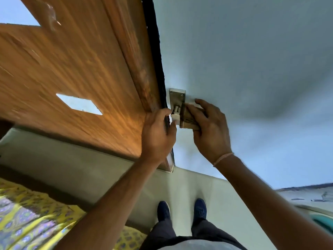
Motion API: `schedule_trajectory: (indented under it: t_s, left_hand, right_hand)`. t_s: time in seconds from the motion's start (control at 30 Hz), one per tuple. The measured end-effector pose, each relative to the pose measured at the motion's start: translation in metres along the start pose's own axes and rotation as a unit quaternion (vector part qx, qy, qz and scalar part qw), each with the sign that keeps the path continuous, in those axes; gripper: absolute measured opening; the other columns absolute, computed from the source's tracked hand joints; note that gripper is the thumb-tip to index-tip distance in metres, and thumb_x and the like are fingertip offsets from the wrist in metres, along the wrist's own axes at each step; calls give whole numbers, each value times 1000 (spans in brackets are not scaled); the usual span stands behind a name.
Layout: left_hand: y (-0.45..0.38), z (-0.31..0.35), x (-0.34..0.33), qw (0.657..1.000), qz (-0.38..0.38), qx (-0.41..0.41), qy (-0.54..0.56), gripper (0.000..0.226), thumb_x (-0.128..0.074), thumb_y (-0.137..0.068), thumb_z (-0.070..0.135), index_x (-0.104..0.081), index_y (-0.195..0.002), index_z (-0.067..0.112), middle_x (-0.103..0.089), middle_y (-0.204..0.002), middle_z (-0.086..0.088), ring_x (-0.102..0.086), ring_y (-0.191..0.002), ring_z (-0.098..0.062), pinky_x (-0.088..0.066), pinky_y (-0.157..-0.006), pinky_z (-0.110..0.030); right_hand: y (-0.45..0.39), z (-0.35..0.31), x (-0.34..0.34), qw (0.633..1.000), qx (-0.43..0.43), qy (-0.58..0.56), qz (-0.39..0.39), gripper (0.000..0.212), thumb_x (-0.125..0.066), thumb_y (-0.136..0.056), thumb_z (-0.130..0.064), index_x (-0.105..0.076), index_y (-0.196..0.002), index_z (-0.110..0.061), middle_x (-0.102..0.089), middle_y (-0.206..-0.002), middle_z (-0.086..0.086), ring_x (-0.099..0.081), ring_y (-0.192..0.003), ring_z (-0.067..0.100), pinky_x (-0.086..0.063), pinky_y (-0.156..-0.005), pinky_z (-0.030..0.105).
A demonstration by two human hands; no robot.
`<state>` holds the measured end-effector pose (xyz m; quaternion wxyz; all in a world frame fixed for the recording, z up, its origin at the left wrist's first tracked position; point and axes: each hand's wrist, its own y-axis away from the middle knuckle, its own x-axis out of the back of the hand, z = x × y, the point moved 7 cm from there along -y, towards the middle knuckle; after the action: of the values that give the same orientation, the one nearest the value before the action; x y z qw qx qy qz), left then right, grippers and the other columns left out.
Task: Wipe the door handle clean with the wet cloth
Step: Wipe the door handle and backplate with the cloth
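Note:
A metal door handle (176, 108) on a screwed plate sits on the pale blue surface just right of the wooden door's dark edge. My right hand (210, 130) presses a folded brownish cloth (187, 119) against the right side of the handle, fingers spread over the cloth. My left hand (156, 136) is wrapped around the edge of the wooden door (81, 65) just left of the handle, thumb near the handle's lower white part. The cloth hides part of the handle.
The wooden door slants away to the left, with a small cut-out (79, 104). A bed with a yellow patterned sheet (27, 219) lies at lower left. My feet in dark shoes (182, 210) stand on the pale floor. A teal object (322, 221) is at lower right.

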<state>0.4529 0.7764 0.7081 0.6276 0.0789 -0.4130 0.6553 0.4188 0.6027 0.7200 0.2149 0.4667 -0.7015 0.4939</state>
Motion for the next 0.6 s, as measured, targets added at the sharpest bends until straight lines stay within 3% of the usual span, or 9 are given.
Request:
schedule_trajectory:
  t_s: [0.17,0.27,0.37,0.53,0.6]
  left_hand:
    - [8,5,20,978,72,-164,-110,36,-76,-95,15,-69,-130,7,-63,-143,-15,-58,-130,-30,-46,-107,-42]
    - [4,6,33,957,110,-226,-142,61,-77,-91,15,-58,-146,0,-47,-161,-24,-43,-152,-40,-38,-125,-51]
    - [-17,-1,42,948,131,-212,-196,80,-73,-97,24,-34,-161,-3,-31,-169,-25,-27,-160,-40,-23,-134,-53]
    - [-32,-17,31,934,134,-209,-256,89,-66,-103,32,-14,-165,-5,-28,-169,-31,-3,-165,-33,-24,-134,-52]
    - [-32,-16,26,938,126,-203,-251,93,-64,-104,32,-4,-166,-4,-24,-170,-33,0,-164,-34,-23,-134,-52]
  right_hand:
    - [14,-9,-33,992,-8,124,-30,66,-63,-90,-10,-51,-155,-14,-53,-157,14,-46,-148,37,-35,-122,53]
    - [18,-15,-34,986,-13,160,-36,73,-59,-88,-16,-42,-160,-12,-42,-164,17,-37,-154,39,-28,-127,55]
    - [19,-20,-38,980,-13,193,-34,71,-58,-94,-16,-38,-162,-12,-36,-168,18,-31,-158,39,-27,-127,55]
    - [25,-23,-39,976,45,209,-41,65,-53,-101,-13,-34,-164,-11,-36,-169,14,-31,-158,37,-26,-128,56]
    - [30,-14,-30,977,29,211,-32,65,-52,-99,-12,-36,-163,-10,-39,-167,15,-33,-157,38,-27,-127,56]
